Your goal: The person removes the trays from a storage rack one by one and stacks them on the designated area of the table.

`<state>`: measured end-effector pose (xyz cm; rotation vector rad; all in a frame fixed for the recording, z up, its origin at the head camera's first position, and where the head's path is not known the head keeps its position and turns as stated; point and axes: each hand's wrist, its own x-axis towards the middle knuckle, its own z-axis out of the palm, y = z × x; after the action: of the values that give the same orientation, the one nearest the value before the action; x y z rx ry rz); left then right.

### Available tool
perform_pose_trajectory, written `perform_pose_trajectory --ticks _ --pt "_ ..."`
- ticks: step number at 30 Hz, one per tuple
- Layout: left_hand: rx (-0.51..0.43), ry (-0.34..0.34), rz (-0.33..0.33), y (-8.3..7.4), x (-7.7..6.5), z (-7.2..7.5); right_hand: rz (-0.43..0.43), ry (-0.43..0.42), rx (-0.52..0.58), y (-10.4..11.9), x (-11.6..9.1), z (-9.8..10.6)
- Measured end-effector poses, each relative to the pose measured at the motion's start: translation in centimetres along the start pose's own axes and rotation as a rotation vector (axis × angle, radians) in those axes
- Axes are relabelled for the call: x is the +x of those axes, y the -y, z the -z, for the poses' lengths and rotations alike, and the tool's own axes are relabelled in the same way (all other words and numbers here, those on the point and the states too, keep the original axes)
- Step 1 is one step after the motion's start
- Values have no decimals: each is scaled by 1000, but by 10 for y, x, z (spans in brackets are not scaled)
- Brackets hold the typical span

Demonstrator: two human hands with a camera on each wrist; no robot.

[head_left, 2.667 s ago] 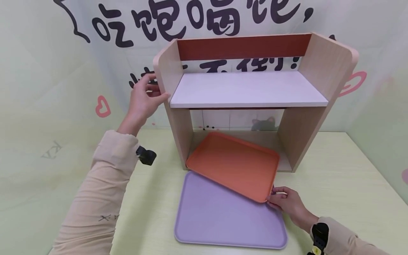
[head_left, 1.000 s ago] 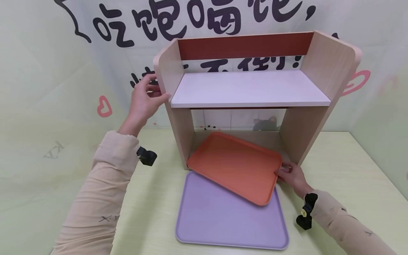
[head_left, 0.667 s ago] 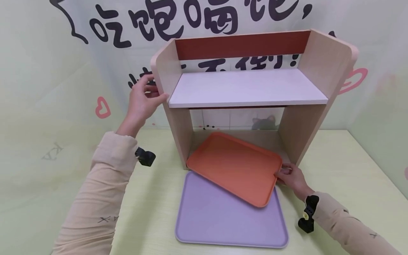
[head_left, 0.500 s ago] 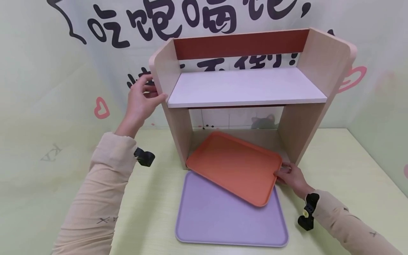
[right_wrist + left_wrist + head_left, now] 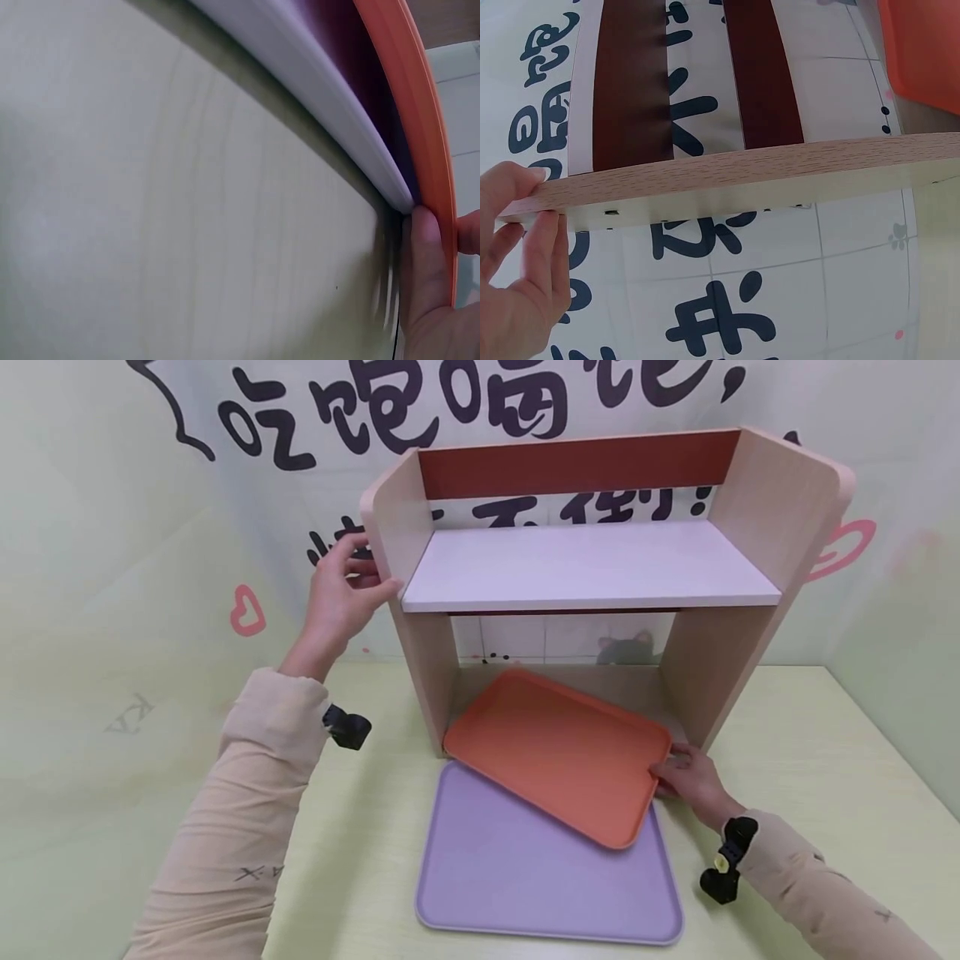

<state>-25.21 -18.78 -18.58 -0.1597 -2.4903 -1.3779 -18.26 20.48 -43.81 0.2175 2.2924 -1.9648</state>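
Observation:
My left hand point(image 5: 337, 593) grips the left side panel of a wooden desk shelf point(image 5: 592, 564), thumb on the front face and fingers behind. The left wrist view shows that hand point(image 5: 525, 270) pinching the panel's edge point(image 5: 742, 172). At the lower right, my right hand point(image 5: 697, 785) pinches the right rim of an orange tray point(image 5: 562, 752). This tray lies slanted, its back part inside the shelf's lower compartment and its front over a purple tray point(image 5: 540, 885). In the right wrist view, a fingertip sits under the orange rim point(image 5: 424, 112), beside the purple rim point(image 5: 315, 82).
The shelf stands on a pale table point(image 5: 810, 760) against a white printed backdrop point(image 5: 247, 527) with large black characters. Its upper level is a white board between two side panels. A black wrist camera point(image 5: 347, 727) hangs below the left sleeve.
My right hand has moved from the orange tray's front right corner up along its right rim. The tray has shifted only slightly. My left hand keeps its hold on the panel.

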Motion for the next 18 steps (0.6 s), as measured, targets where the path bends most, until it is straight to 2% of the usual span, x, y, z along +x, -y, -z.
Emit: perform_pose_trajectory --ticks 12,18 --pt "9 -2 -2 0 1 1 -75 47 218 3 -5 5" --pt "13 -1 3 0 1 0 -82 49 353 7 -10 3"
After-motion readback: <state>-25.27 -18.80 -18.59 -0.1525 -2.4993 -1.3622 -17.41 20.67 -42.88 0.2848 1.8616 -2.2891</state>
